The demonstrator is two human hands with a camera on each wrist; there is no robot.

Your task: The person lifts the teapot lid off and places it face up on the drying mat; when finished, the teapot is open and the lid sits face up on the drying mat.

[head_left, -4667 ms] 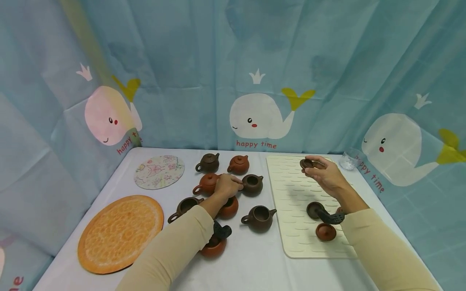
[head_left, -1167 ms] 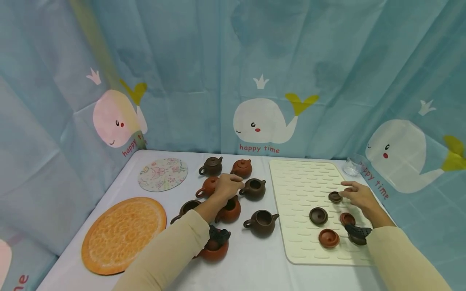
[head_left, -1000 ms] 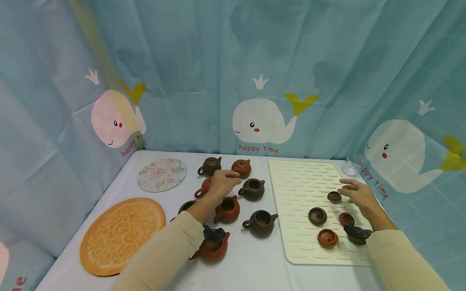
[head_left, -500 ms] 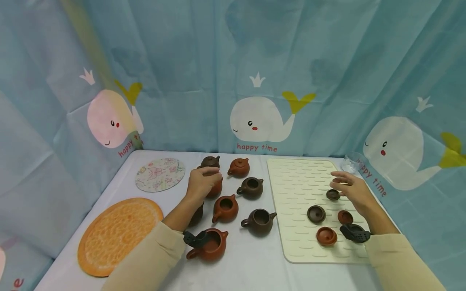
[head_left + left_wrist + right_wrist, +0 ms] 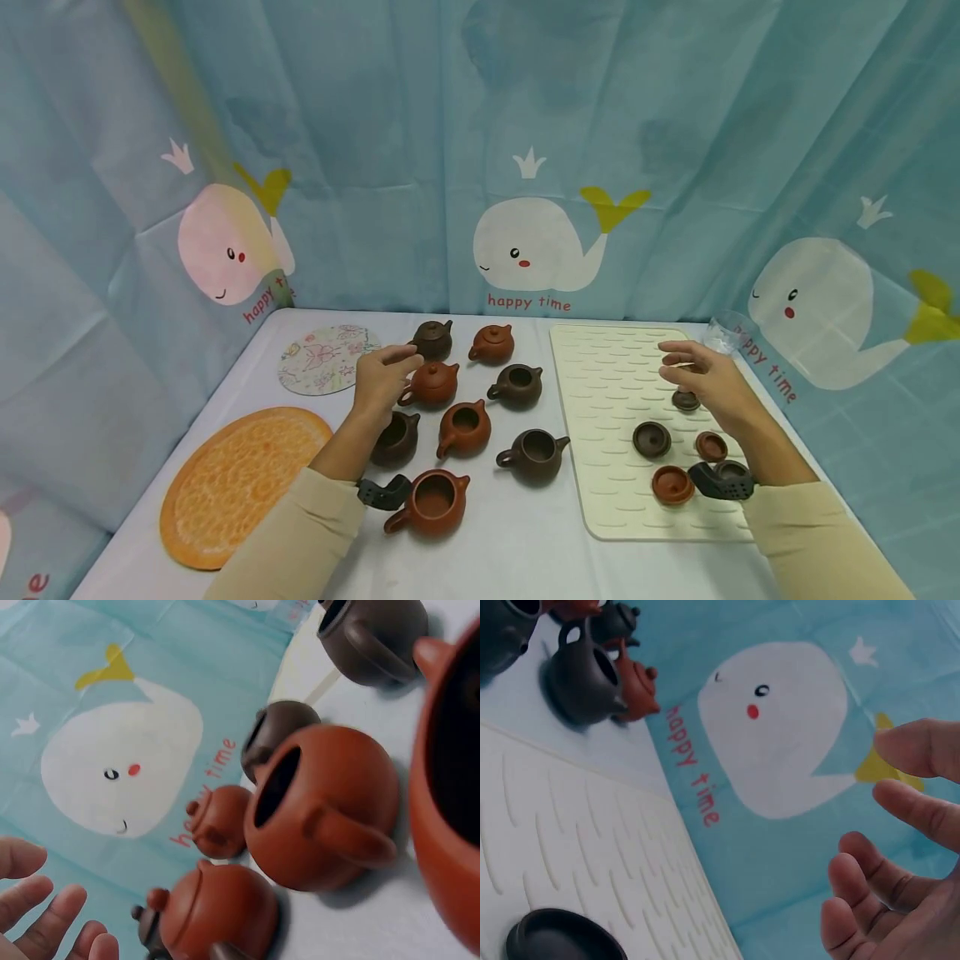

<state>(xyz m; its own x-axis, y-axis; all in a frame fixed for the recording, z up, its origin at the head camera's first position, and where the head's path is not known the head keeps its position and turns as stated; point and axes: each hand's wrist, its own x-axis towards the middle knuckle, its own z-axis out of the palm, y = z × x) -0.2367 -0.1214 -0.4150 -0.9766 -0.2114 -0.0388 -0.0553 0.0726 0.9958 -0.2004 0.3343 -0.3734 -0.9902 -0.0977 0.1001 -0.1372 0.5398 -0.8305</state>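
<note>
Blue whale-print curtain (image 5: pixel 375 125) hangs behind a white table (image 5: pixel 525 558). Furthest left lie the orange mat (image 5: pixel 243 487) and, beyond it, the floral mat (image 5: pixel 318 362), both round. Next is the left hand (image 5: pixel 378 379), fingers bent and spread a little, holding nothing, beside a red lidded pot (image 5: pixel 432 385). A dark lidless pot (image 5: pixel 395 442) sits partly behind that forearm, with a red lidless pot (image 5: pixel 433 504) nearer the person. The left wrist camera (image 5: pixel 384 493) seems close to the red pot's handle; a careless pull back could snag it and tip the pot. Five more pots stand crowded to the right, so a sideways sweep could knock one into another and chip a spout.

On the pale mat (image 5: pixel 600 500) are five loose lids, one of them partly behind the right wrist camera (image 5: pixel 720 482). If that wrist dropped, it might shove the lid. The right hand (image 5: pixel 705 379) hangs wide and bare by a small dark lid (image 5: pixel 686 401); a clear cup (image 5: pixel 725 332) beyond could be knocked by its knuckles.
</note>
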